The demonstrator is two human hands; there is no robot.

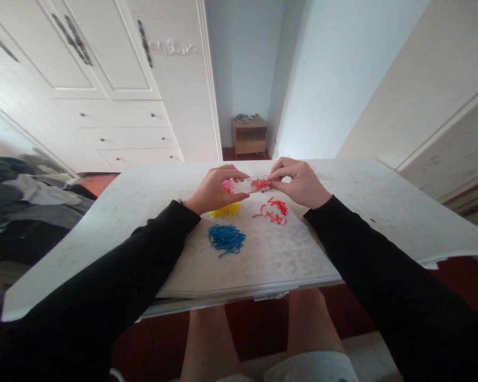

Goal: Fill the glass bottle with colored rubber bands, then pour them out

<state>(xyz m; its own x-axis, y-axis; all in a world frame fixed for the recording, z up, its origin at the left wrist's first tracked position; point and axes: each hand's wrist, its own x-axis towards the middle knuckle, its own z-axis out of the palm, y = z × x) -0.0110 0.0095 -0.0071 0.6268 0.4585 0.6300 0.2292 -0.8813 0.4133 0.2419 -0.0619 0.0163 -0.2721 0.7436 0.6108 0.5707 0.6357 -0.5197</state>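
A small clear container [258,184] with red bands inside is held above the table between my two hands. My left hand [219,187] has its thumb and fingertips at the container's left end, curved around it. At the right end, my right hand [298,181] pinches the container or the bands at its mouth; I cannot tell which. Below lie loose red rubber bands [278,208], some scattered singly. A yellow pile of rubber bands [225,210] sits partly under my left hand, and a blue pile of rubber bands [226,240] lies nearer me. Something pink [227,185] shows behind my left fingers.
The white table [334,249] has a raised sheet or board edge at its front. Dark and grey clothes [27,201] are heaped at the left. A white wardrobe [115,79] and a small wooden nightstand [250,135] stand beyond the table.
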